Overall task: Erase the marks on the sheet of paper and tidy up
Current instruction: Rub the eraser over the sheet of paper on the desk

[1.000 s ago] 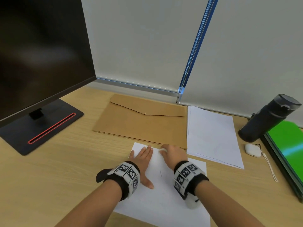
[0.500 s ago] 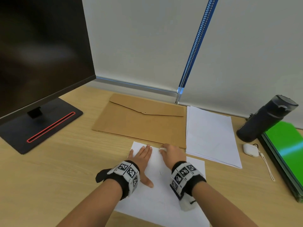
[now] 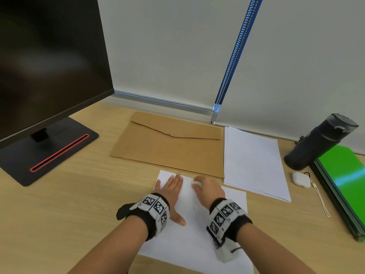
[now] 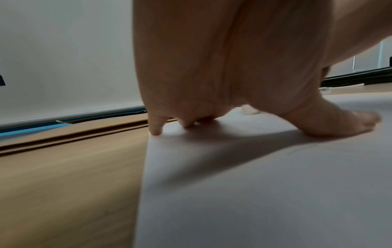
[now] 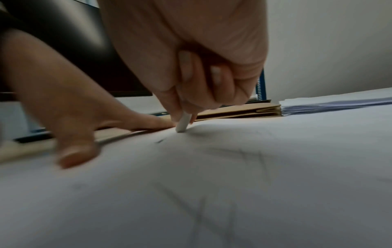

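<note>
right hand point(image 5: 197, 67); eraser point(image 5: 183, 123) upright, tip-down

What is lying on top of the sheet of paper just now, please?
The flat left hand, the right hand pressing a white eraser, and faint pencil marks. Anything beneath the hands is hidden.

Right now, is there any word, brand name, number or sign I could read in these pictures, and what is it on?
No readable text in any view.
Wristbands: black-and-white square code patterns, no letters or numbers.
Sheet of paper: faint pencil strokes only, no words; the right hand holds a white eraser to it.
Dark bottle, monitor stand, brown envelope, white earbud case: no legible label.
</note>
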A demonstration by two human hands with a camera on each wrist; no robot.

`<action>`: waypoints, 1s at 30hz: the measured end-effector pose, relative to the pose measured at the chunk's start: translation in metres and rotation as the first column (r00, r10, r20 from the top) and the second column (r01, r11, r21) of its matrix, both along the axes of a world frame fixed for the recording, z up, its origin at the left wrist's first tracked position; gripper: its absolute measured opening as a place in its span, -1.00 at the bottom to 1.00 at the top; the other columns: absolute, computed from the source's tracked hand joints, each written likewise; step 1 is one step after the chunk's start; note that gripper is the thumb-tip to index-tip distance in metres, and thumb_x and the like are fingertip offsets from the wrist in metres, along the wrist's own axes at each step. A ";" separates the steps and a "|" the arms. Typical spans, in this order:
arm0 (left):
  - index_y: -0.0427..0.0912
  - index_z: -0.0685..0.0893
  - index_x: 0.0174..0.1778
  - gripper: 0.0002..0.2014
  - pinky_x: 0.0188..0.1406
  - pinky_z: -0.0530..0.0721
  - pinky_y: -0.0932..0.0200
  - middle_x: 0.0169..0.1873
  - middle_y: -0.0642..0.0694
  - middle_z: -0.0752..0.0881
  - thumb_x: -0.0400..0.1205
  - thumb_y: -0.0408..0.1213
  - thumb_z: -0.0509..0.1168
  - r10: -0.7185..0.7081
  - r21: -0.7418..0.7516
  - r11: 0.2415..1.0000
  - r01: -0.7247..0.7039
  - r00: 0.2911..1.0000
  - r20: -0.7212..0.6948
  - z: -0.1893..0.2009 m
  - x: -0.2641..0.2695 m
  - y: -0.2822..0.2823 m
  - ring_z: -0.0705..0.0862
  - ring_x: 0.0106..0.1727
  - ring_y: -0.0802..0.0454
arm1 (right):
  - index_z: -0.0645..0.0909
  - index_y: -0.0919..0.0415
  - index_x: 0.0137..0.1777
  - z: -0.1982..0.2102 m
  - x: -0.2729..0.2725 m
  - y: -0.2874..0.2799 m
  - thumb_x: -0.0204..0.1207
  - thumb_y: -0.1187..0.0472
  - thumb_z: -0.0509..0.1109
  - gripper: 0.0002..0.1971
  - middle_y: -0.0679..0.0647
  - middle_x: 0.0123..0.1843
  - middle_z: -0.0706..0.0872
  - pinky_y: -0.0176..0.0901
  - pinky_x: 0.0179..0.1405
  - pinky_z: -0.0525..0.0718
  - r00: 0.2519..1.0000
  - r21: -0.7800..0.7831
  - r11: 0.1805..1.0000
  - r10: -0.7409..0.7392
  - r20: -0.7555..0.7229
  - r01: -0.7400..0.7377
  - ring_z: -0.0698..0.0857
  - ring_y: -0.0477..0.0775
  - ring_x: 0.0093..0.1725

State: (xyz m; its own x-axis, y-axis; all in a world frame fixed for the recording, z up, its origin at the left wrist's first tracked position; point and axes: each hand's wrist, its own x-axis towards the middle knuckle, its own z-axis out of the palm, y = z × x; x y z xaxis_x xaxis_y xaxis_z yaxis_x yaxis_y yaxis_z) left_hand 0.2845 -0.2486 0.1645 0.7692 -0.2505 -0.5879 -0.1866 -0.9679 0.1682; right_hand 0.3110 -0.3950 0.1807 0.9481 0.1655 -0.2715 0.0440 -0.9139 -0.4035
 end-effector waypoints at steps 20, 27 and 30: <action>-0.09 -0.37 0.64 0.22 0.54 -0.36 -0.26 0.61 0.01 -0.42 0.40 0.28 0.40 0.181 -0.103 0.979 -0.178 0.983 0.026 -0.005 -0.005 0.036 -0.41 0.63 -0.06 | 0.44 0.20 -0.31 -0.005 -0.006 0.015 0.67 -0.02 0.08 -0.61 0.23 -0.04 0.72 -0.10 -0.01 0.65 0.618 0.602 -0.172 0.057 -0.784 0.780 0.69 0.14 0.01; -0.12 -0.43 0.61 0.24 0.52 -0.37 -0.29 0.60 0.00 -0.46 0.40 0.34 0.35 0.164 -0.078 0.984 -0.163 0.986 0.005 -0.006 -0.004 0.035 -0.44 0.62 -0.05 | 0.47 0.25 0.19 -0.025 -0.021 0.045 0.68 0.02 0.07 -0.68 0.22 0.10 0.67 -0.13 0.01 0.67 0.622 0.611 -0.265 -0.050 -0.782 0.746 0.68 0.11 0.06; -0.13 -0.44 0.61 0.23 0.52 -0.38 -0.30 0.59 -0.01 -0.48 0.42 0.31 0.36 0.158 -0.081 0.984 -0.159 0.987 -0.016 -0.004 -0.004 0.035 -0.45 0.61 -0.06 | 0.50 0.34 0.27 -0.023 -0.026 0.027 0.68 0.04 0.11 -0.62 0.27 0.10 0.64 -0.05 0.11 0.59 0.555 0.759 -0.169 -0.586 -0.590 0.629 0.64 0.17 0.09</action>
State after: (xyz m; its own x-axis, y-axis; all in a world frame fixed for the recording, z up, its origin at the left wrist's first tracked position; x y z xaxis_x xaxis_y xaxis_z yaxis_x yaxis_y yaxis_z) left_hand 0.2809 -0.2138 0.1601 0.7973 -0.1734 -0.5781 -0.0302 -0.9681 0.2487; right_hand 0.2847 -0.3680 0.1581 0.7780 -0.3689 -0.5086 -0.3306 0.4480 -0.8307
